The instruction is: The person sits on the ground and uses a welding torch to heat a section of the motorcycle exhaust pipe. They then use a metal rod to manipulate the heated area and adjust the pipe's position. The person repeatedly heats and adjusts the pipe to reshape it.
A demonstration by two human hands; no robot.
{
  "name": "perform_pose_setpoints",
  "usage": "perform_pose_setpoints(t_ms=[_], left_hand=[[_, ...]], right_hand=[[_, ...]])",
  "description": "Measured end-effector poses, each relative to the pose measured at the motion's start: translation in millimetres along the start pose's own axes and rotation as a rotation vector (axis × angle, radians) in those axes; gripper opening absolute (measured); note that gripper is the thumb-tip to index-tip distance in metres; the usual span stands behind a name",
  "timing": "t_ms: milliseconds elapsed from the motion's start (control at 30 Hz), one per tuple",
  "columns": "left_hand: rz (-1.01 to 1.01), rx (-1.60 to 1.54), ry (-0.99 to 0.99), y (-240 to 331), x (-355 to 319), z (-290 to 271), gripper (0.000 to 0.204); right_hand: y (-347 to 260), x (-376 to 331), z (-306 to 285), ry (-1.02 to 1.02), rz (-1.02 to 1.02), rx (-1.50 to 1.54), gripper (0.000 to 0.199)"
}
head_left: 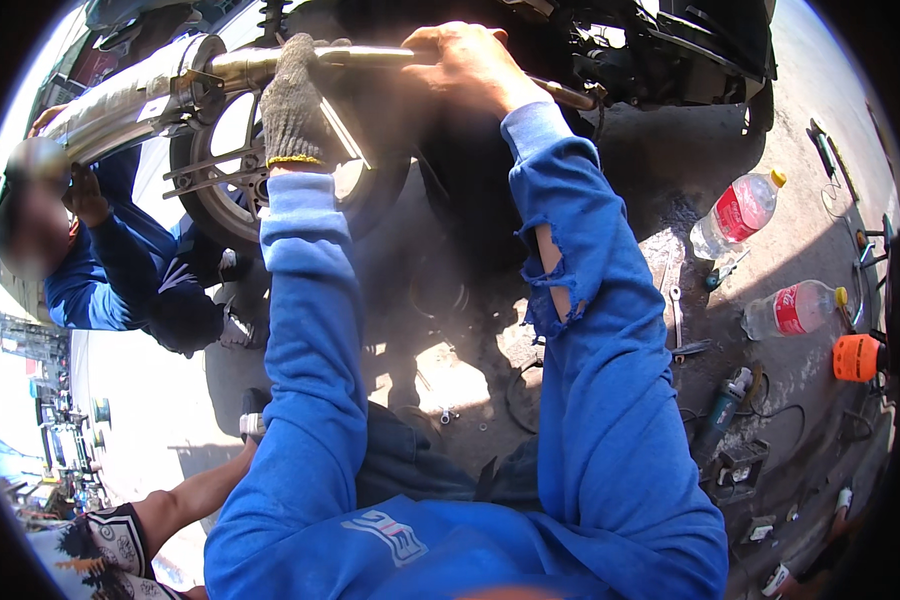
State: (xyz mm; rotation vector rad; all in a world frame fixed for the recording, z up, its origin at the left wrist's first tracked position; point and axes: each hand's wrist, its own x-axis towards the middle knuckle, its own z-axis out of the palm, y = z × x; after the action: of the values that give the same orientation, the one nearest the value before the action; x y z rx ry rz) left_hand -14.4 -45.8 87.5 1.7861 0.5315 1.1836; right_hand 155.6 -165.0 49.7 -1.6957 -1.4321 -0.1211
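Evidently, the metal pipe (pixel 365 57) lies crosswise ahead of the wearer, its left end meeting a silver muffler (pixel 130 90). The left hand (pixel 295 105), in a grey knit glove, is closed around the pipe; the right hand (pixel 465 65), bare, is wrapped over it farther right, its fingertips partly hidden. Whether the pipe is fastened at its right end cannot be told. Were it loose, uneven support from the hands could let the bulky muffler tip toward the wheel (pixel 195 200), just below the left part of the pipe, with scraped metal the likely result. Heat or a sharp edge, if present, would threaten the bare hand more than the gloved one. The right sleeve (pixel 610 260), nearer the wearer than the pipe, is torn at the forearm; its ragged flap could snag on a projecting part. Left of the pipe, a co-worker (pixel 110 240) is low beside the muffler, so an abrupt twist might strike that person. Right of the pipe and nearer the wearer, two bottles (pixel 737 212), a wrench (pixel 676 310) and an angle grinder (pixel 722 410) rest on the floor (pixel 820 90); a careless sidestep among them could cause a stumble.
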Motion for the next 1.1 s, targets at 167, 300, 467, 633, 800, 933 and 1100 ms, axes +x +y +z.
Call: perform_pose_setpoints(t_ms=[167, 300, 467, 633, 800, 933, 1100], left_hand=[[-0.088, -0.226, 0.008, 0, 0, 2, 0.041], [0.105, 0.047, 0.001, -5, 2, -1, 0.039], [0.419, 0.466, -0.012, -15, 4, -10, 0.033], [0.23, 0.243, -0.016, -11, 0, -10, 0.029], [0.123, 0.107, -0.016, -3, -2, -11, 0.031], [0.126, 0.153, -0.048, -8, -1, -19, 0.033], [0.27, 0.341, -0.156, -12, 2, -44, 0.036]], right_hand=[[1, -1, -3, 0.037, 0.001, 0.07, 0.042], [1, 2, -3, -0.043, 0.027, 0.032, 0.046], [-1, -6, -11, 0.322, -0.108, -0.221, 0.044], [10, -32, -41, -0.396, 0.088, 0.455, 0.036], [-5, -63, 48, -0.154, 0.525, 1.478, 0.052], [-6, -48, 100, 0.238, 0.538, 2.076, 0.043], [-4, -35, 88, 0.371, 0.519, 2.152, 0.026]])
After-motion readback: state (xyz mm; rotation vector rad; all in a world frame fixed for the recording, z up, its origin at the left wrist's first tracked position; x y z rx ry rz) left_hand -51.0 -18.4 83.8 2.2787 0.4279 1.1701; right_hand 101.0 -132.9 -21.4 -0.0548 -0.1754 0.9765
